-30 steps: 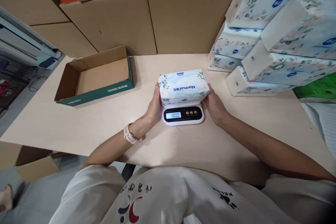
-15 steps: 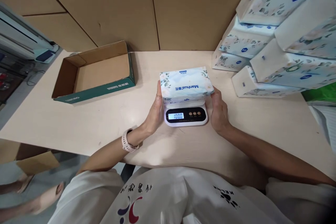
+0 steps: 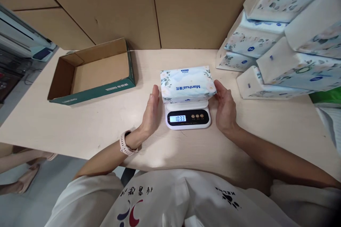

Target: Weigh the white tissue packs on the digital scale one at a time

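A pack of tissues [image 3: 188,83] with a blue floral wrapper rests on the white kitchen scale [image 3: 188,118]. On the scale's lit display the number reads 103.3. To the left of the pack, my left hand [image 3: 151,111] is upright with fingers stretched out, a small gap between it and the wrapper. My right hand [image 3: 226,108] is open at the pack's right end; its fingertips are very near the corner, and I cannot tell whether they touch.
An open green cardboard box [image 3: 92,74] lies at the left on the table [image 3: 112,127]. Several stacked tissue packs [image 3: 266,46] stand at the right. Large brown cartons [image 3: 106,10] line the back edge. Another person's feet [image 3: 26,177] show on the floor at lower left.
My left hand has come away from the pack to the left, and my right hand has eased slightly outward. The scale's reading went from 100.0 to 103.3.
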`<state>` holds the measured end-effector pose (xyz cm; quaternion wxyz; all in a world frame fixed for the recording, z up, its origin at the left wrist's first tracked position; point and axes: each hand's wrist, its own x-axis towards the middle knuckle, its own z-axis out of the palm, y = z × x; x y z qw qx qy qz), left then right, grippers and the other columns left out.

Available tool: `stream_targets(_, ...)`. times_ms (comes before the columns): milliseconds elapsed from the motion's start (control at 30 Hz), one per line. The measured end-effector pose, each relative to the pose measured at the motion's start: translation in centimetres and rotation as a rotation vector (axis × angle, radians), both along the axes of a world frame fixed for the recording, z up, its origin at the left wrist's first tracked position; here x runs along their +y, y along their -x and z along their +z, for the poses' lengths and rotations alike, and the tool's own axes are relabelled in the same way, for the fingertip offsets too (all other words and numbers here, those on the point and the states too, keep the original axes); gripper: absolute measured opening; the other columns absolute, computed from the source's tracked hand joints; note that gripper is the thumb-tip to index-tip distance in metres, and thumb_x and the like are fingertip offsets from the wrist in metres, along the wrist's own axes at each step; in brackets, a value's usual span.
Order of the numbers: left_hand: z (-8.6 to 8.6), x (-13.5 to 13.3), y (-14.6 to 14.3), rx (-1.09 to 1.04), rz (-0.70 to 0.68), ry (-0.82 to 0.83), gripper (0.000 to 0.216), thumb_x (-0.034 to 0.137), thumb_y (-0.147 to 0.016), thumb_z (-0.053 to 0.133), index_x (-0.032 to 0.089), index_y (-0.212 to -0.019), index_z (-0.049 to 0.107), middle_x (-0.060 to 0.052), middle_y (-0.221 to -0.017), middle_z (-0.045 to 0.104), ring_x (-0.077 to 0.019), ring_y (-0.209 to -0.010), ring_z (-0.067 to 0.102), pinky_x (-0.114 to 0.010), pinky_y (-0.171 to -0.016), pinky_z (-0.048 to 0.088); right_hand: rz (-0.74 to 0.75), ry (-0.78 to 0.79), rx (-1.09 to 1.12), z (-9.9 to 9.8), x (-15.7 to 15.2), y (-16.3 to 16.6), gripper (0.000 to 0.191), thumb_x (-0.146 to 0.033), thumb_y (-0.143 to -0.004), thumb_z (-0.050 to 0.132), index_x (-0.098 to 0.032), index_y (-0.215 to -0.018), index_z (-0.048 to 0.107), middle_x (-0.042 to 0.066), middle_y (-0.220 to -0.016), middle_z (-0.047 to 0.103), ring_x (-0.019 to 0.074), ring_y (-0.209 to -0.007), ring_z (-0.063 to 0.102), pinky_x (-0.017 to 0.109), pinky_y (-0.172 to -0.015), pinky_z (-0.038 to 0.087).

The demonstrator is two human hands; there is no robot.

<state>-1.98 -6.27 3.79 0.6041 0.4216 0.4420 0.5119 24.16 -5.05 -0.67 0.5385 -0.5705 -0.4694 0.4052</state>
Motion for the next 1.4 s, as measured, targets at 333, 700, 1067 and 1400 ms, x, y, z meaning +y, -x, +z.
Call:
stream_targets(333, -0.1, -0.2, 0.1, -0.007, 0.008, 0.005, 0.098, 0.09, -0.113, 0.052, 0.042, -0.195, 0.032, 0.007, -0.205, 0.025, -0.0295, -0.195, -0.003, -0.049, -0.162, 0.011, 0.002, -0.015, 0.043, 0.0, 0.0, 0.1, 0.084, -0.088, -0.115, 0.041, -0.031, -0.168, 0.071, 0.007, -0.178, 0.071, 0.032, -0.176, 0.058, 0.063, -0.155, 0.036)
stream_targets(700, -0.1, -0.4, 0.3, -0.007, -0.004, -0.009, 0.097, 0.089, -0.115, 0.048, 0.042, -0.196, 0.029, 0.008, -0.206, 0.018, -0.0291, -0.195, -0.011, -0.051, -0.162, 0.004, 0.017, -0.018, 0.003, -0.1, 0.1, 0.0, 0.08, -0.088, -0.116, 0.035, -0.036, -0.165, 0.07, 0.004, -0.176, 0.072, 0.0298, -0.175, 0.059, 0.06, -0.154, 0.039)
stream_targets(1067, -0.9, 0.1, 0.9, 0.151, -0.056, -0.106, 0.096, 0.093, -0.115, 0.032, 0.045, -0.197, 0.023, 0.01, -0.206, 0.02, -0.0312, -0.195, -0.003, -0.053, -0.163, 0.007, -0.009, -0.086, 0.089, -1.2, 0.4, -0.1, 0.067, -0.086, -0.115, 0.047, -0.04, -0.154, 0.077, 0.001, -0.166, 0.078, 0.0297, -0.167, 0.065, 0.063, -0.154, 0.039)
stream_targets(1400, -0.9, 0.1, 1.0, 0.139, -0.049, -0.104, 0.094, 0.094, -0.115, 0.036, 0.045, -0.195, 0.032, 0.009, -0.204, 0.026, -0.0337, -0.195, -0.001, -0.057, -0.163, 0.01, -0.011, -0.112, 0.059, -1.3, 0.5, 0.0, 0.067, -0.081, -0.119, 0.042, -0.038, -0.155, 0.078, 0.003, -0.165, 0.079, 0.0301, -0.165, 0.067, 0.066, -0.152, 0.042)
